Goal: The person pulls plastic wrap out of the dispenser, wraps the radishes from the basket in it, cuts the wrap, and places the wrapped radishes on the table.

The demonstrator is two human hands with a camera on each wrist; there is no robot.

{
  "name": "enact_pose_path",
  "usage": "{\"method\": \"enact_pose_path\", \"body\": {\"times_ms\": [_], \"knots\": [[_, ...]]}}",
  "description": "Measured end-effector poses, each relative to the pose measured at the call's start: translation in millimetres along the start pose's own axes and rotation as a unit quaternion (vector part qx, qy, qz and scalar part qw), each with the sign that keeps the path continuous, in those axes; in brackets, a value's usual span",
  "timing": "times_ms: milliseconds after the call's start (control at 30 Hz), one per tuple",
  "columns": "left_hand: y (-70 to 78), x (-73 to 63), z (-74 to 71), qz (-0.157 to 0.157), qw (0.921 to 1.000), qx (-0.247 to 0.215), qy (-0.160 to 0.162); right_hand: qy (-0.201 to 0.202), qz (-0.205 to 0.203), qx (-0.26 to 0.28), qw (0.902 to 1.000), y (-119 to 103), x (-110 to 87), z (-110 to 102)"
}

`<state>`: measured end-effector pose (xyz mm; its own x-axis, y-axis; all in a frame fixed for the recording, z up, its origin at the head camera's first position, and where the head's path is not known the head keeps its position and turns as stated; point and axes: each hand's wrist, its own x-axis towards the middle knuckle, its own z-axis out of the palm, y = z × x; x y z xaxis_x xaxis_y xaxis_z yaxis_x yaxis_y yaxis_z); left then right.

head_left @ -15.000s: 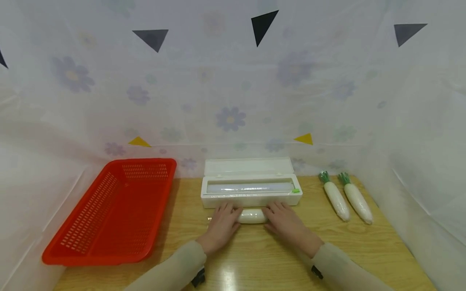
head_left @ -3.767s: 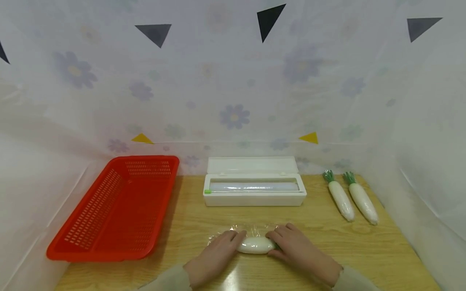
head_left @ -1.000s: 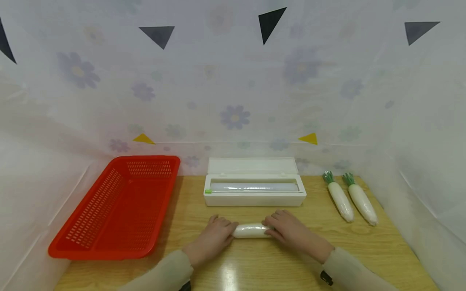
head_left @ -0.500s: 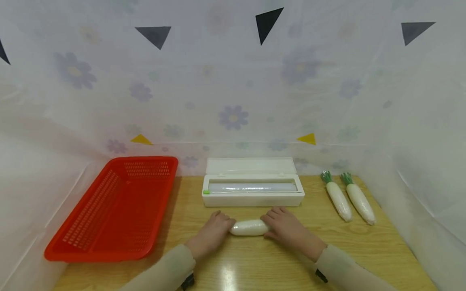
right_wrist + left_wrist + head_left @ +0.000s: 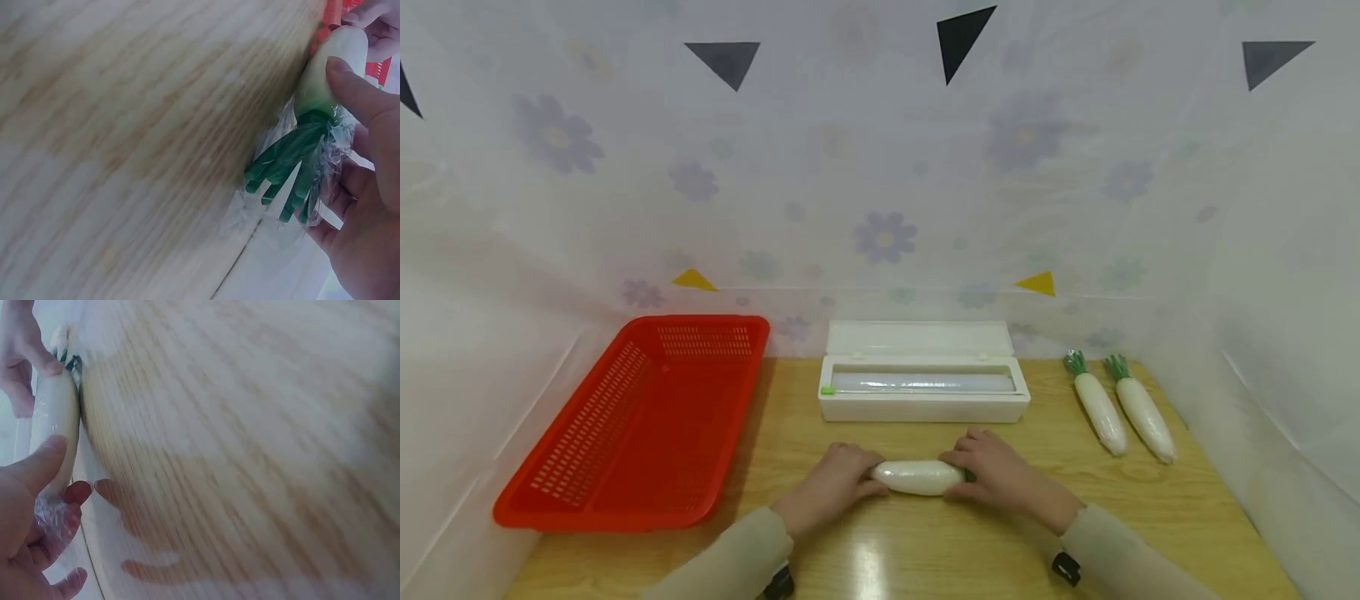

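A white radish point(image 5: 917, 477), wrapped in clear cling film, lies crosswise in front of the cling film box point(image 5: 925, 408). My left hand point(image 5: 833, 485) grips its bare end, thumb on the near side and fingers at the loose film. At the leafy end, my right hand point(image 5: 998, 475) holds it between thumb and fingers. The right wrist view shows green leaf stalks point(image 5: 294, 159) inside crumpled film point(image 5: 337, 140) that sticks out past them. Seen from the left wrist, more crumpled film point(image 5: 53, 519) bunches under my left fingers.
A red plastic basket point(image 5: 730, 442) stands at the left. Two film-wrapped radishes, one point(image 5: 1101, 412) beside the other point(image 5: 1144, 419), lie at the right. The box's lid point(image 5: 920, 337) is up, with a green slider point(image 5: 827, 390) at its left end.
The box's green slider has gone from right end to left. Film spread beyond the radish earlier is now wrapped close around it. The radish came nearer me, then moved back slightly toward the box.
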<state>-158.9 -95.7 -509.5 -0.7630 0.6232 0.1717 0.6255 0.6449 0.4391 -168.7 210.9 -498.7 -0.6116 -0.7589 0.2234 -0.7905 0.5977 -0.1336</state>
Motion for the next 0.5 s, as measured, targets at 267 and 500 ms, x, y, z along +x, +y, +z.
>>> {"method": "enact_pose_path", "body": {"times_ms": [267, 500], "knots": [[-7.5, -13.8, -6.1, -0.073, 0.9916, -0.081, 0.069, -0.019, 0.003, 0.021, 0.9996, 2, 0.3, -1], [2.1, -19.8, -14.8, -0.166, 0.9765, -0.100, 0.095, -0.024, -0.002, 0.012, 0.9996, 2, 1.9, -4]]}}
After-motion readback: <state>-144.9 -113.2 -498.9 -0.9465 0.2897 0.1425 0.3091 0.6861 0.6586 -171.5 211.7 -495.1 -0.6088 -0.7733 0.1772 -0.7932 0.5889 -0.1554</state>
